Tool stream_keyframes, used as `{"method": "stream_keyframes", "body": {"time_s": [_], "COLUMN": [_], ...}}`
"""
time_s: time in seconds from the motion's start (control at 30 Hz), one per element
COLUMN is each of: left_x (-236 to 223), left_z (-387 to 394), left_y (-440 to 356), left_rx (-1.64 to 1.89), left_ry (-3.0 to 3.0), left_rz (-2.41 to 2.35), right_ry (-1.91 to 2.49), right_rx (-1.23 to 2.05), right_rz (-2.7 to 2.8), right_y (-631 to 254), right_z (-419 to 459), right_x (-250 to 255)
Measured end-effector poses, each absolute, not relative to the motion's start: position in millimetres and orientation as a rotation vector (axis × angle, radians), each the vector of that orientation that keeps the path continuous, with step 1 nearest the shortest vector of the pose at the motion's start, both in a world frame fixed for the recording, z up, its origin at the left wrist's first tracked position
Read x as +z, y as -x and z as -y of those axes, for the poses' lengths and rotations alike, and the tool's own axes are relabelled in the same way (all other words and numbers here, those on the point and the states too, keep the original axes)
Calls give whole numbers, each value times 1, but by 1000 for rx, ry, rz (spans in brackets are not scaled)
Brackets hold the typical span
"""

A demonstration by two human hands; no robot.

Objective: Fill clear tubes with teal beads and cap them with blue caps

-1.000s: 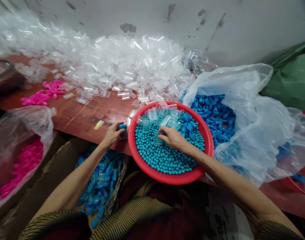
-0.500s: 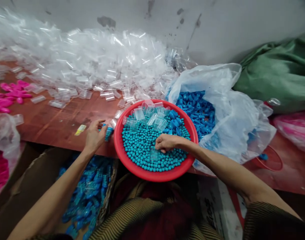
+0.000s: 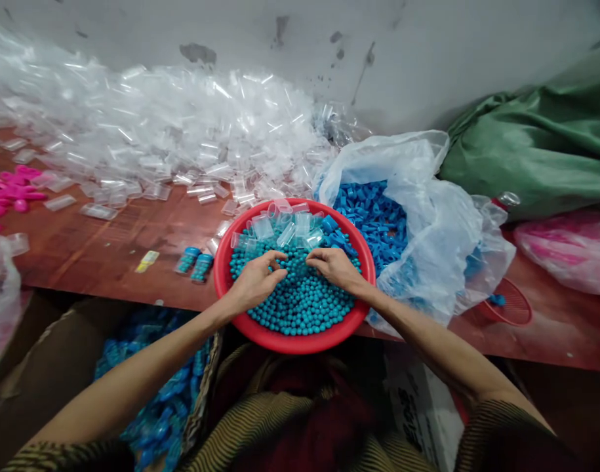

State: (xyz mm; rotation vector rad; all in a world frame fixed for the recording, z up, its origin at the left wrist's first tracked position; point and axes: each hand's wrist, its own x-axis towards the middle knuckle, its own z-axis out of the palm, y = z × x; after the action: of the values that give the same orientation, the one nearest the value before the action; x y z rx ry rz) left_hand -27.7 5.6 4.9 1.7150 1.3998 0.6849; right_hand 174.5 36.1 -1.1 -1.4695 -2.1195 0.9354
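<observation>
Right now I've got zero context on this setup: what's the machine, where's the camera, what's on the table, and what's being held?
There is no machine: these are a person's bare hands. The view comes from one camera worn on the head, looking forward and down.

On the red-brown table sits a red basin of teal beads, with loose clear tubes and blue pieces on top. Left of it stand or lie two bead-filled tubes. Behind is a heap of clear tubes; to the right, an open plastic bag shows more blue pieces.

The left hand and right hand are over the beads, fingertips facing each other. I can't tell whether either holds anything.
</observation>
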Motion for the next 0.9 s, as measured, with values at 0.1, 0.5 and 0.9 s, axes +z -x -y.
{"method": "stream_keyframes", "body": {"time_s": [0.1, 0.5, 0.9], "left_x": [-3, 5, 3], "left_z": [-13, -2, 1], "left_y": [12, 11, 11], "left_rx": [619, 516, 656], "left_ry": [-1569, -898, -928], "left_rz": [-1325, -829, -812], "right_ry": [1350, 1061, 2015], "right_rx": [1132, 1854, 33], "right_rz": [1948, 1701, 2345], "right_y": [-176, -179, -198], "right_z": [-27, -11, -52], "right_x": [-1, 5, 12]}}
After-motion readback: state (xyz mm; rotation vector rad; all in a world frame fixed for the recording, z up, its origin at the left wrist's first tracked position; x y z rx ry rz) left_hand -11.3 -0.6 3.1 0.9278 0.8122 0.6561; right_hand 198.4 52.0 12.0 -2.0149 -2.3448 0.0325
